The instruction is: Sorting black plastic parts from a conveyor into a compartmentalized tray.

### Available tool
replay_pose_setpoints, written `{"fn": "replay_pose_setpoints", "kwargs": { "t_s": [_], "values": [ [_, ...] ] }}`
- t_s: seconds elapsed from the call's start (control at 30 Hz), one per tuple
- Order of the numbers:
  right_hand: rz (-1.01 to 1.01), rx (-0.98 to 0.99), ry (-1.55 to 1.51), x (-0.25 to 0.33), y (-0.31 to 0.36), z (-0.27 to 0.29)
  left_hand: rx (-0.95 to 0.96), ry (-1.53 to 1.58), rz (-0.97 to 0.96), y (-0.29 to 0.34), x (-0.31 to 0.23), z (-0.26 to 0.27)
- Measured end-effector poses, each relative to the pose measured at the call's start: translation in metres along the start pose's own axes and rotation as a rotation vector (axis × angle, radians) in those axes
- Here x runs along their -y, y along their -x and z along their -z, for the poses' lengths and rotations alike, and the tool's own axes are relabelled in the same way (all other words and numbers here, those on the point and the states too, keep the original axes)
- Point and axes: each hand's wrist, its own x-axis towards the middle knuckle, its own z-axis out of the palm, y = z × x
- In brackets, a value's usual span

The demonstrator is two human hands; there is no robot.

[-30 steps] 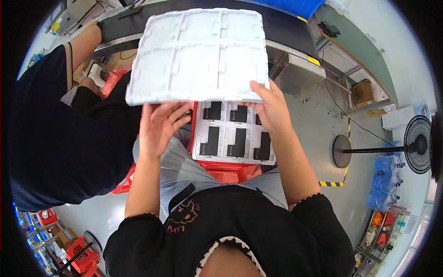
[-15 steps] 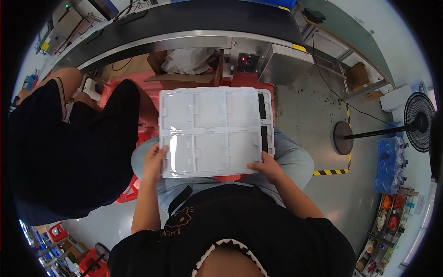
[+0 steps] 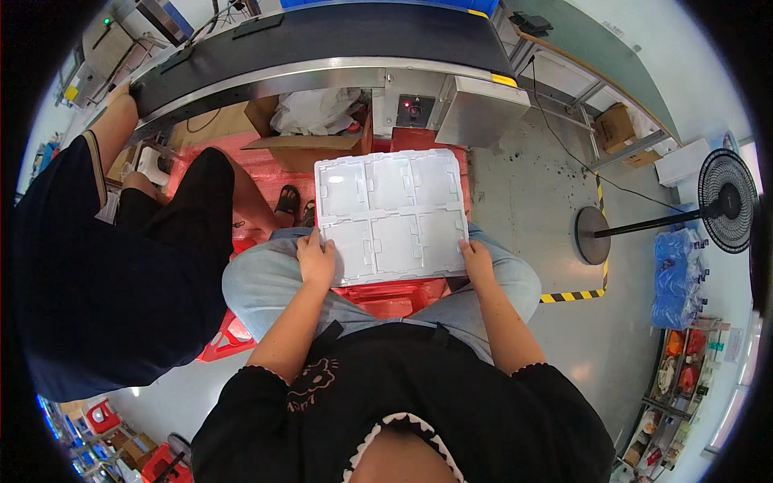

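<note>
One white tray (image 3: 394, 214) is grasped at opposite edges by left grip (image 3: 316, 259) and right grip (image 3: 478, 261).

- I see a smooth grey floor (image 3: 608, 346), with soft glare from the light.
- Yellow-and-black striped tape (image 3: 572, 297) marks a corner on it.
- Far across from me runs a conveyor with a black belt (image 3: 354, 40).
- At upper right I make out a green-topped table (image 3: 600, 52) against a white wall (image 3: 684, 56).
- A black standing fan (image 3: 727, 201) is on my right.
- Below it, I see a loaded metal shelf (image 3: 670, 406).
- Red stools (image 3: 102, 415) show at lower left.
</note>
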Motion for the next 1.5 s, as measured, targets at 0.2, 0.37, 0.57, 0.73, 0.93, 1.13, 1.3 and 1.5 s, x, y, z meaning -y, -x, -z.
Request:
{"fn": "replay_pose_setpoints", "kwargs": {
  "t_s": [0.2,0.37,0.57,0.73,0.93,1.13,1.3,1.5],
  "values": [
    [-0.175,0.269,-0.025,0.015,0.009,0.007,0.094,0.079,0.068,-0.001,0.017,0.015],
    [-0.396,0.399,-0.284,0.003,0.015,0.005,0.078,0.082,0.005,-0.006,0.013,0.018],
    [-0.403,0.330,-0.236,0.012,0.036,-0.005,-0.018,0.085,0.058,-0.013,0.005,0.014],
    [-0.424,0.203,-0.617,0.022,0.021,-0.005,0.041,0.035,0.099,-0.019,0.001,0.016],
    [-0.241,0.253,-0.269,0.011,0.010,-0.009,0.021,0.188,0.134,-0.011,0.018,0.014],
    [-0.183,0.161,-0.225,0.013,0.014,-0.012,0.017,0.135,0.117,-0.010,0.009,0.010],
    [-0.170,0.562,0.113,0.021,-0.023,0.027,0.066,0.154,0.104,-0.018,0.006,0.022],
    [0.433,0.661,-0.174,0.297,-0.098,0.167,-0.218,0.527,-0.315,-0.096,-0.092,0.134]
  ]
}}
